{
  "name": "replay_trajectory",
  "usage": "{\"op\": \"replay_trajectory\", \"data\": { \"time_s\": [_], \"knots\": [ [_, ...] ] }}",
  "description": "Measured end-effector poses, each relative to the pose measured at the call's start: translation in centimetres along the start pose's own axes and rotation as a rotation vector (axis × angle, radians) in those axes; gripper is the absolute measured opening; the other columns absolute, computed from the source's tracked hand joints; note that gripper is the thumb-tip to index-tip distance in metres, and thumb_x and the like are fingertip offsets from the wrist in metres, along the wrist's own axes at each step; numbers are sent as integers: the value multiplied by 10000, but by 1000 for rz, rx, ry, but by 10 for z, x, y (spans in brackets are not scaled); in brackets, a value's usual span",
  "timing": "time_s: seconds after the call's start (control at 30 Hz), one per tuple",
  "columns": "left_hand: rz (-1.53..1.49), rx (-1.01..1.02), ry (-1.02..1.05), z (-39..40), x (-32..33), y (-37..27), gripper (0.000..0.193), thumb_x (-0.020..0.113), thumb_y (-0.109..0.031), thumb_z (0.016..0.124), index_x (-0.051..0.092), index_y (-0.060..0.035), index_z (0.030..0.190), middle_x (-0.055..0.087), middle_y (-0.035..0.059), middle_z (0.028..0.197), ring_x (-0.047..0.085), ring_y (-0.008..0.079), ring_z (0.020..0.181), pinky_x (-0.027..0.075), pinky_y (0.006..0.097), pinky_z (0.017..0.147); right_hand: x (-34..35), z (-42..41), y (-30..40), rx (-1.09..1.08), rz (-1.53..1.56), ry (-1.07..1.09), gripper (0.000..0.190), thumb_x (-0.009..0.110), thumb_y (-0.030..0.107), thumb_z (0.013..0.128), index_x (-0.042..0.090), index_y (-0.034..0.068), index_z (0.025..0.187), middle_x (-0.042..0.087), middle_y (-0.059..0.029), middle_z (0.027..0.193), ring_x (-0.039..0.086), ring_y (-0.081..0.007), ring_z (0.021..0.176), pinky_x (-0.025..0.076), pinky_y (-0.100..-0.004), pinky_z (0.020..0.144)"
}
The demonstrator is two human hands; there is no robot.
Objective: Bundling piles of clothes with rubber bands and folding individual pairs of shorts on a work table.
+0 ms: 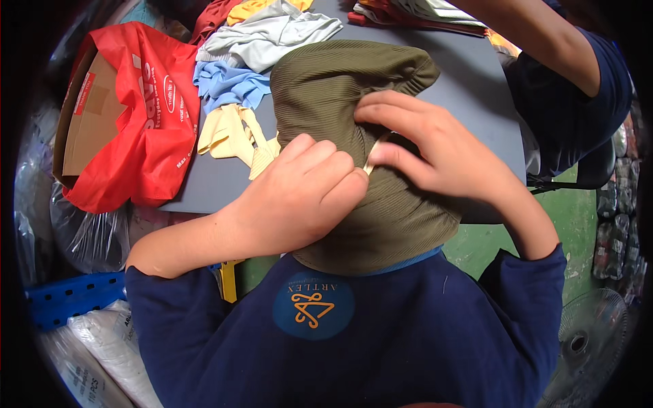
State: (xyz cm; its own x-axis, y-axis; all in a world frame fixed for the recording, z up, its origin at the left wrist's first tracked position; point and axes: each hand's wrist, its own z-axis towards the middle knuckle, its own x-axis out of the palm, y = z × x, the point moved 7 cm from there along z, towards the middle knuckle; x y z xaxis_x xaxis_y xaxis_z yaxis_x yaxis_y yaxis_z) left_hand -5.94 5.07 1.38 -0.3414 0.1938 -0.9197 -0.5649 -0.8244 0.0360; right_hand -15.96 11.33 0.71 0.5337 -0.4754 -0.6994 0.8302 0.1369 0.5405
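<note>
An olive-green ribbed garment (326,76) lies over the near edge of the grey table and reaches the person's lap. My left hand (311,188) is curled on the middle of it, knuckles up; its fingertips and what they grip are hidden. Just to the right, my right hand (423,143) rests on the garment with thumb and fingers apart. A thin cream strip (373,153) shows between the two hands, passing by the right thumb. Whether the right fingers pinch the cloth cannot be told.
Pale yellow (227,132), blue (232,84) and light grey cloth pieces (270,38) lie left on the grey table (204,188). A red bag (163,127) around a cardboard box (97,112) stands farther left. Another person's arm (546,46) reaches in at upper right. A fan (586,341) stands lower right.
</note>
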Motion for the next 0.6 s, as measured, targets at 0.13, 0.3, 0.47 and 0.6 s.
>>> {"op": "replay_trajectory", "data": {
  "time_s": [0.13,0.3,0.47,0.6],
  "knots": [
    [-85,-93,-11,-4,-9,3,234,617,-100,714,543,-7,915,456,74,762,459,221,673,360,321,600,5,6,-31,48,90,41,234,578,106,821,563,-47,996,564,-195,1043,535,-289,1024,445,-340,832],
    [-83,-156,-75,-16,-18,-2,369,650,-62,736,572,16,1088,495,87,876,486,210,728,371,286,622,0,-18,-60,370,803,-217,216,576,94,838,582,-20,1020,589,-121,994,565,-180,922,452,-286,788],
    [-318,-358,-210,-28,-20,15,398,666,-77,727,585,-24,1113,502,61,869,465,190,718,377,295,687,-3,-38,-24,185,306,-311,184,627,54,803,616,-5,977,588,-61,932,561,-119,825,461,-244,730],
    [-619,-552,-223,-39,-14,40,329,703,-86,710,611,-34,1022,508,56,883,464,161,716,386,274,673,6,-43,-29,301,466,-224,175,670,26,761,628,-12,927,588,-49,901,559,-103,782,465,-230,688]
  ]
}}
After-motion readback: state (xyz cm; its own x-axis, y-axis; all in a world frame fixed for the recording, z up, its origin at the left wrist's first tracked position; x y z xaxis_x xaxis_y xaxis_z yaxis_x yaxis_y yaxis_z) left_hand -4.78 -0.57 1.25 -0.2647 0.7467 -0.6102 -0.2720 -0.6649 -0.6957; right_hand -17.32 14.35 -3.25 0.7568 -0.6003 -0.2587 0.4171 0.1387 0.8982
